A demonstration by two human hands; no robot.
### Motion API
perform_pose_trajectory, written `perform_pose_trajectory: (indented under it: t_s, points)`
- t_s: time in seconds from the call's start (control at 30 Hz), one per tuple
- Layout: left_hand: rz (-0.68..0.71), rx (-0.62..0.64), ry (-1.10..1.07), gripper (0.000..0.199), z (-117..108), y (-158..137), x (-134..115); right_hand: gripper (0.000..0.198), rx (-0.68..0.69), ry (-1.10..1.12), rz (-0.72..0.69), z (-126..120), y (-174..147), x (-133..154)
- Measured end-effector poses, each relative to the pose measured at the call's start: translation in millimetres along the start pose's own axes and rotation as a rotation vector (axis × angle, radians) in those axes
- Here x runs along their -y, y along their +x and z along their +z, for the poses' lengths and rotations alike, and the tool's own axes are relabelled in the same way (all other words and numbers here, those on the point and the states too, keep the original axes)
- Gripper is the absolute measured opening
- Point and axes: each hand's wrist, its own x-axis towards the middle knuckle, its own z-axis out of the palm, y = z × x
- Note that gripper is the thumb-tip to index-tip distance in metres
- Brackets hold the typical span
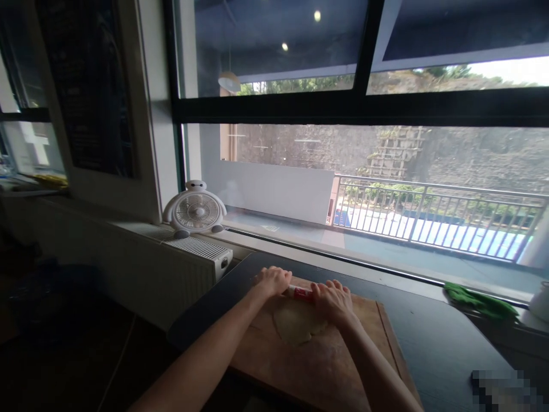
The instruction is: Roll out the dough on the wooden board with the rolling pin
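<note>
Both of my hands grip a rolling pin (301, 293), which looks pale with a red patch near its middle. My left hand (273, 280) is closed round its left end. Further right, my right hand (332, 298) wraps the other end, fingers curled over the top. Under and in front of the pin lies a flat, pale sheet of dough (295, 327) with an uneven near edge. The dough rests on a wooden board (309, 369). My palms hide most of the pin's ends.
The board lies on a dark table (437, 332) by the window. A green cloth (480, 300) is on the sill at right, near a white container (541, 309). At left, a white fan (196, 210) stands on a radiator (189, 269). Something pixelated (504, 392) sits lower right.
</note>
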Motion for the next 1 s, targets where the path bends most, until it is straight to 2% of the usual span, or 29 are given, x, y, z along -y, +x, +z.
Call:
perform_pose_trajectory:
  t_s: [0.1,0.2,0.27,0.37,0.57,0.67,0.77,0.87,1.0]
  points:
    - [0.056,-0.096,-0.014,0.047,1.8,-44.4,5.2,0.050,-0.052,0.015,-0.041,3.3,-35.1,4.6]
    - [0.213,-0.250,-0.033,0.044,3.3,-89.0,13.6,0.051,-0.071,0.024,-0.079,7.6,-66.7,7.4]
    - [0.289,-0.308,-0.041,0.044,3.5,-104.0,17.1,0.053,-0.063,0.027,-0.101,9.7,-75.3,7.4]
    - [0.249,-0.271,-0.036,0.043,1.8,-95.2,13.8,0.053,-0.042,0.030,-0.094,9.5,-64.0,5.3]
    - [0.063,-0.107,-0.007,0.046,4.3,-10.7,-3.0,0.052,0.020,0.018,-0.012,4.7,-1.9,-2.8]
    - [0.015,-0.060,-0.011,0.044,8.0,14.7,-6.6,0.045,0.053,0.007,-0.013,2.1,12.6,-5.6]
    - [0.005,-0.080,-0.028,0.048,7.3,4.5,-6.7,0.045,0.040,0.003,-0.024,1.0,4.3,-3.3]
    - [0.031,-0.130,-0.051,0.052,0.7,-33.9,-3.1,0.049,-0.012,0.011,-0.047,3.4,-24.6,1.7]
    - [0.258,-0.230,-0.134,0.041,-10.3,-86.3,2.9,0.052,-0.047,0.016,-0.105,10.6,-70.5,3.8]
